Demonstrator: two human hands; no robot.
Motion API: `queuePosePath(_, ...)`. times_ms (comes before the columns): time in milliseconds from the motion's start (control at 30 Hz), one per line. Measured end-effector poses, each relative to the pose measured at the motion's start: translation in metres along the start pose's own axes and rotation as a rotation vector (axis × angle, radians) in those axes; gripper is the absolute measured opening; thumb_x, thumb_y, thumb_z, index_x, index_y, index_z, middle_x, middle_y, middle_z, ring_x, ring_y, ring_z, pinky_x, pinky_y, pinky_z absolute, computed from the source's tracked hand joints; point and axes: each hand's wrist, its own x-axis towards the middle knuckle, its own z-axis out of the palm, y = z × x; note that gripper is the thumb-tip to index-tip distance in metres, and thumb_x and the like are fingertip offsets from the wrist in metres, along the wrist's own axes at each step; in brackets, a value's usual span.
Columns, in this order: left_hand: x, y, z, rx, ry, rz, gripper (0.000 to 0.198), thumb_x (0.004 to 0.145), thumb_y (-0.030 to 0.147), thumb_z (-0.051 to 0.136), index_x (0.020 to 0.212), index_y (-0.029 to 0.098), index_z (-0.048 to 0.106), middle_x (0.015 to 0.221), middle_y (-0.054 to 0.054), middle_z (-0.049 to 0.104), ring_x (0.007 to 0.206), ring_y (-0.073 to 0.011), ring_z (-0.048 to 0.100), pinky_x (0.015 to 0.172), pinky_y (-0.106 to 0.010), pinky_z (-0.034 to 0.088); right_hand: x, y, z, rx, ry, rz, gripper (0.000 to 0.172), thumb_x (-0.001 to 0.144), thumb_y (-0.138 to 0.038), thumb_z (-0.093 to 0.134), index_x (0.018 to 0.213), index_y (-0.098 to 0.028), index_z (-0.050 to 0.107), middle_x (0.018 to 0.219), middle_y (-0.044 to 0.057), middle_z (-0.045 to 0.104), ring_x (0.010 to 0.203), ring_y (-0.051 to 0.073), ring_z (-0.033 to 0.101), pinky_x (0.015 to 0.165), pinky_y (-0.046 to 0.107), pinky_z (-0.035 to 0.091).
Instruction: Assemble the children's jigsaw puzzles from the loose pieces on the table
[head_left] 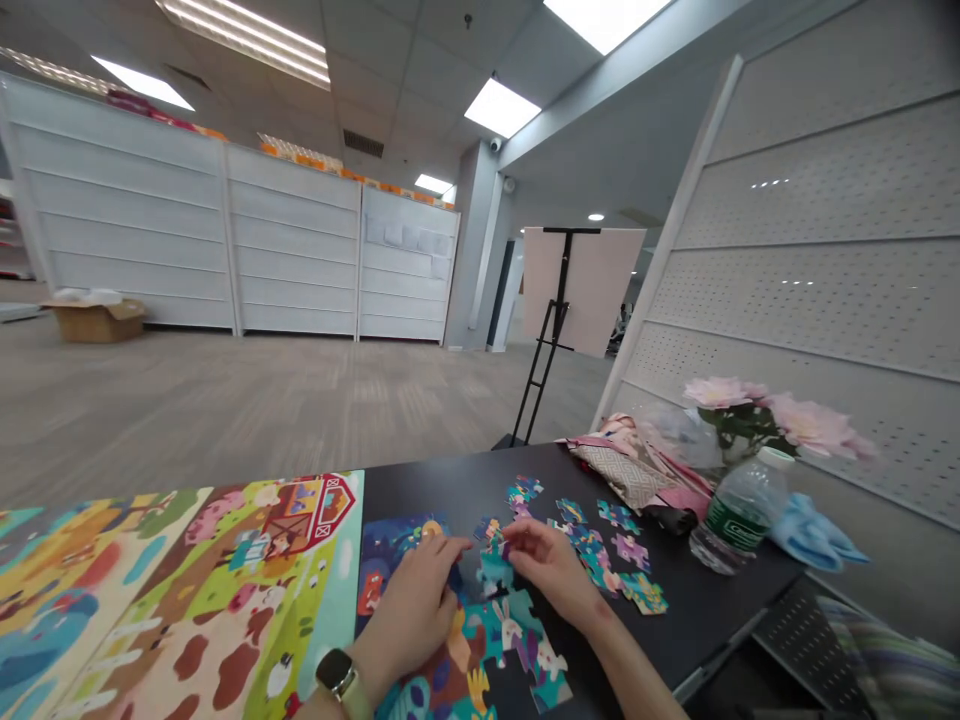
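A partly joined colourful jigsaw (491,640) lies on the black table (697,610) near its front edge. My left hand (416,610), with a watch on the wrist, rests flat on the joined part, fingers stretched toward the middle. My right hand (551,570) is pinched on a small puzzle piece (501,545) just above the joined section. Several loose puzzle pieces (600,545) are scattered to the right of my right hand.
A finished farm picture puzzle (180,590) covers the table's left part. At the right stand a water bottle (739,510), pink flowers (772,415), a blue cloth (814,535) and a patterned bag (637,470). An easel (559,320) and a pegboard wall (825,270) stand behind.
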Motion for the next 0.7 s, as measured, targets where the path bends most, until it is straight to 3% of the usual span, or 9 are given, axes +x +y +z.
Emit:
queuePosePath(133,-0.003,0.014,-0.006,0.005,-0.088,0.112,0.07,0.073,-0.001,0.047,0.135,0.031,0.055,0.129,-0.004,0.057,0.12,-0.0226,0.053,0.104,-0.036,0.041,0.004,0.015,-0.012,-0.025,0.063,0.065,0.018,0.075,-0.026,0.064,0.091,-0.019,0.069,0.074,0.001,0.068,0.065,0.017,0.063,0.061,0.027,0.048)
queuePosePath(233,-0.005,0.025,-0.009,0.034,-0.179,0.18,0.062,0.077,0.003,0.051,0.13,0.034,0.06,0.134,-0.002,0.056,0.124,-0.024,0.05,0.107,-0.038,0.039,0.002,0.02,-0.013,-0.061,0.092,0.084,0.017,0.072,-0.022,0.063,0.086,-0.019,0.073,0.069,0.0,0.067,0.061,0.015,0.06,0.058,0.026,0.044)
queuePosePath(467,-0.006,0.031,-0.007,0.076,-0.232,0.149,0.054,0.084,0.011,0.053,0.135,0.032,0.056,0.138,-0.003,0.054,0.125,-0.026,0.049,0.109,-0.043,0.038,-0.001,0.021,-0.011,-0.072,0.05,0.103,0.023,0.077,-0.028,0.06,0.091,-0.018,0.076,0.079,0.004,0.075,0.072,0.019,0.068,0.067,0.029,0.052)
queuePosePath(700,-0.006,0.03,-0.007,0.105,-0.243,0.151,0.058,0.085,0.011,0.052,0.138,0.034,0.053,0.142,-0.003,0.052,0.125,-0.0268,0.048,0.11,-0.046,0.037,-0.004,0.012,-0.009,-0.232,0.032,0.03,0.025,0.078,-0.017,0.056,0.091,-0.019,0.077,0.083,0.004,0.073,0.067,0.016,0.062,0.062,0.028,0.047)
